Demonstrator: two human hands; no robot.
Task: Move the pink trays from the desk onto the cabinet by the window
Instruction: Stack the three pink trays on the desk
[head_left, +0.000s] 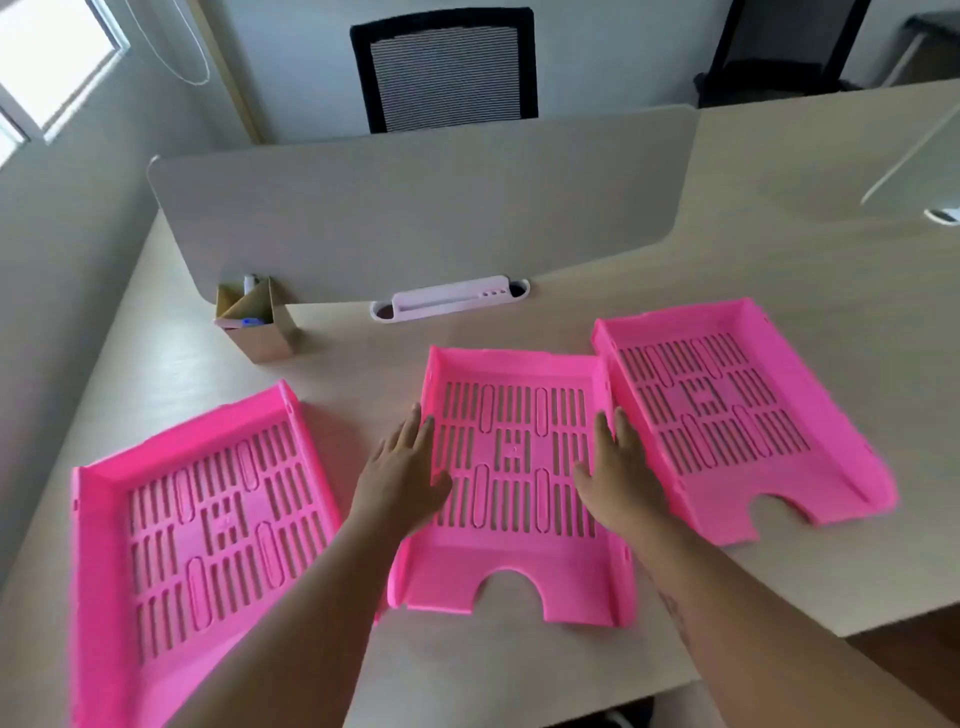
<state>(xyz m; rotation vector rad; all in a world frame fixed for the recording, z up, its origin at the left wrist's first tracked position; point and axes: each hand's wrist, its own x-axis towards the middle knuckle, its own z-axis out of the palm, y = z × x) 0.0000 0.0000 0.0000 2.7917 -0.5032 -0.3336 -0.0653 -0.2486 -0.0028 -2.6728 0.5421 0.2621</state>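
- Forearms are reaching in from the near edge, both hands heading for the middle pink tray (514, 467).
- Left hand (400, 480) is lying flat along that tray's left wall, fingers spread, thumb inside over the slotted floor; its grip is open, clasping nothing yet.
- Right hand (618, 480) is doing the same on the right wall, open too, touching but not closed.
- Looks like the pick-up is only starting: all three trays are sitting on the tabletop (779, 249).
- Next, I'd say, both hands need to close on the side walls and lift level.
- Left tray (202, 525) is lying apart; right tray (737, 410) is just beside the middle one, possibly touching.
- Pale wood surface, grey divider panel (415, 208), cardboard pen holder (254, 322), black chair (447, 67) beyond, window (47, 67) upper left; no cabinet is showing.
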